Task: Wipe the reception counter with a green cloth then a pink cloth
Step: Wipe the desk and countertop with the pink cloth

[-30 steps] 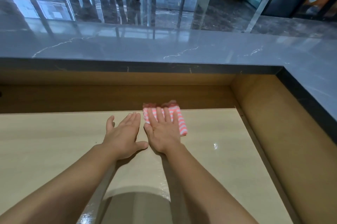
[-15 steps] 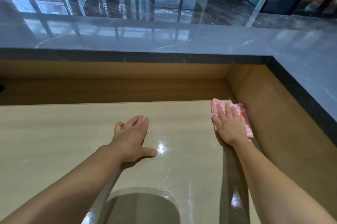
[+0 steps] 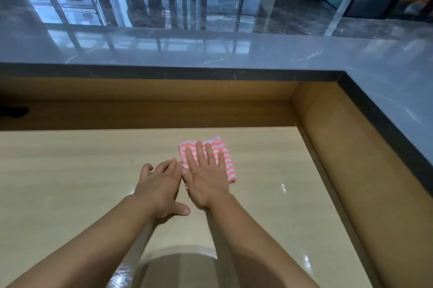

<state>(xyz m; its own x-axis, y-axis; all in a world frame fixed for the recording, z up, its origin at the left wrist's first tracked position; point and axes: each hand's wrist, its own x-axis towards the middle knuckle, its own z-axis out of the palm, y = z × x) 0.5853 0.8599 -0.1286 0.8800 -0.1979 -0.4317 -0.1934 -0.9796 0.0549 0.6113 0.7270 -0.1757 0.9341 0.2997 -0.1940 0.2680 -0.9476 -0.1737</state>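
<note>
Two bare hands lay on the pale wooden bench [image 3: 70,182]. The right hand [image 3: 206,182] pressed down on the folded pink cloth [image 3: 228,166], its fingers [image 3: 199,152] straight and spread over the striped fabric rather than curled round it. The cloth sat flat on the bench near the middle, close to the back edge and well apart from the side wall at the right. The left hand [image 3: 159,187] rested just beside the right on bare wood, its fingers loose and holding nothing. No green cloth showed, so the pink pass seemed to be the step in hand. The cloth looked light, soft and limp, folded into a thick pad. It would probably glide on the glossy surface, yet bunch or unfold if pushed from one edge. A flat palm over its centre, with the fingers reaching its far edge, seemed the best hold.
</note>
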